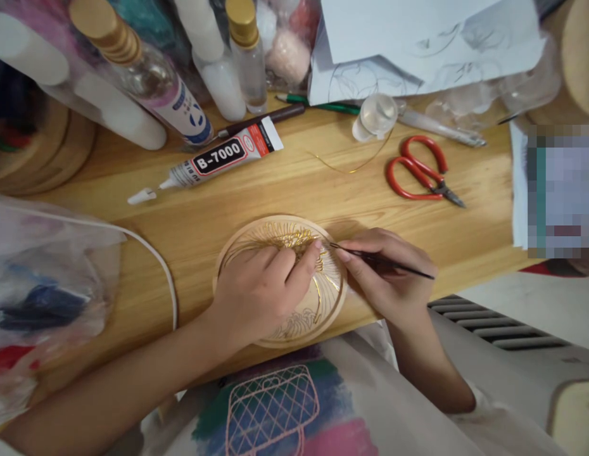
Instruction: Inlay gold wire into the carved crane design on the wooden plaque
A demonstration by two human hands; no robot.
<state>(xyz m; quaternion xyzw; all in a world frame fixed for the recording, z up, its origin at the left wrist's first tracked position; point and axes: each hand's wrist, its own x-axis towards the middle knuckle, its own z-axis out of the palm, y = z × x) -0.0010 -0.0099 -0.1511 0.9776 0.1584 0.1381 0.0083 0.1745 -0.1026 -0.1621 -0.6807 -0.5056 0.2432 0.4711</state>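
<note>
A round wooden board [339, 297] with a raised rim lies near the table's front edge. It bears a line drawing of fine curved strokes, partly laid over with shiny gold wire [299, 238]. My left hand [261, 294] rests over the board, fingers curled, the index fingertip down beside the gold wire. Its thumb and whatever the fingers pinch are hidden from view. At the board's right rim, my right hand [394, 269] grips slim dark tweezers [387, 258] between thumb and fingers. Their tips point left, close to my left index fingertip.
Behind the board lie a B-7000 glue tube [223, 154], red-handled cutters [420, 171], a small clear spool [376, 116] with trailing gold wire, and a pen [441, 128]. Bottles [156, 82] and drawn-on papers [370, 76] line the back. A white cable [156, 256] runs at left.
</note>
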